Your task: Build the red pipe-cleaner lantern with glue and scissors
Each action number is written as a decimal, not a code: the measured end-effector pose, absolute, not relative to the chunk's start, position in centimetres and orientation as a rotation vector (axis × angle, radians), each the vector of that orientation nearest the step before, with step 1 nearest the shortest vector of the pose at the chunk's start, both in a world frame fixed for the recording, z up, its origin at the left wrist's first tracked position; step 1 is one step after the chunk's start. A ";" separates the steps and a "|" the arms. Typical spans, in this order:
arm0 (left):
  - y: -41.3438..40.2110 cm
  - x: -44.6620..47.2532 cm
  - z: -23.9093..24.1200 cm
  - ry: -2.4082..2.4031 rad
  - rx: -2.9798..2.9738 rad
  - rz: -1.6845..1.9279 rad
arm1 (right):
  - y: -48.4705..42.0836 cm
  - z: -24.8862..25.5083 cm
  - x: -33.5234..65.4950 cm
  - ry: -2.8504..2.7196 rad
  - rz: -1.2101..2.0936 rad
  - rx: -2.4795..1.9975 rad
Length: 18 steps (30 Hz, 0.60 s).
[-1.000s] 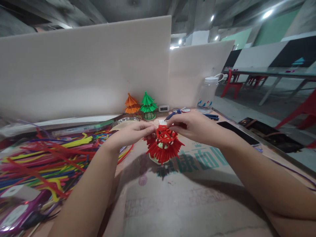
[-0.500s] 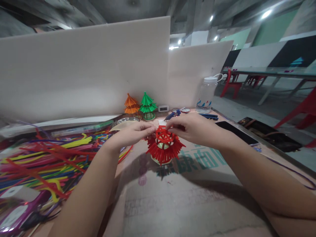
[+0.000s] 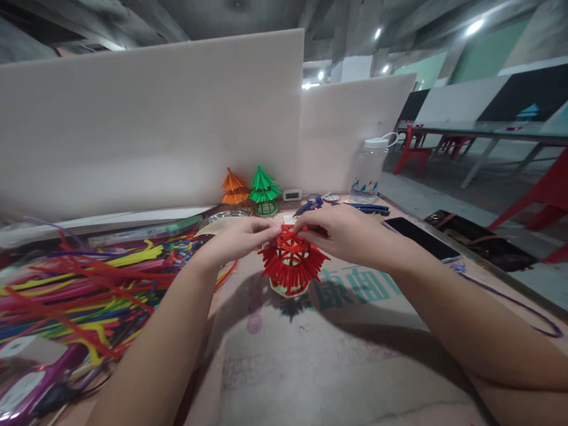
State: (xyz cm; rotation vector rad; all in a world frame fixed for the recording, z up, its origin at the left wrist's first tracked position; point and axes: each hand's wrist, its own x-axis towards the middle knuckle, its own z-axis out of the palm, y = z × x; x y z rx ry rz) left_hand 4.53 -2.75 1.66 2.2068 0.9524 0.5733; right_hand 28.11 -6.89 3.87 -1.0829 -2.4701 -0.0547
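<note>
A red pipe-cleaner pagoda [image 3: 293, 273] stands upright on the table, with a fringed tier of red strips and a pale base below. My left hand [image 3: 244, 235] has its thumb and fingertips pinched on the upper left of the pagoda's top ring. From the other side, my right hand [image 3: 344, 234] is closed at the upper right of that ring, fingers bent. Any small piece between the fingertips is too hidden to make out. Just behind lies a blue glue gun [image 3: 309, 206].
Loose coloured pipe cleaners [image 3: 89, 284] cover the left side. An orange model [image 3: 235, 192], a green model [image 3: 265, 190] and a small white display [image 3: 291, 194] stand at the back. A water bottle [image 3: 369, 171] and a phone [image 3: 419, 236] are on the right, a purple device [image 3: 39, 378] front left.
Both hands keep their places at the top of the red pagoda, with only slight finger shifts. The whole view has moved a little.
</note>
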 end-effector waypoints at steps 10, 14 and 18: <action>-2.6 4.8 1.7 0.996 2.229 0.585 | -6.8 3.9 28.4 -2.497 -0.036 -1.082; -2.4 4.7 1.4 0.973 2.244 0.589 | -6.4 4.5 29.4 -2.518 0.001 -1.072; -2.2 4.6 1.2 0.989 2.270 0.586 | -6.2 4.9 30.0 -2.511 0.064 -1.121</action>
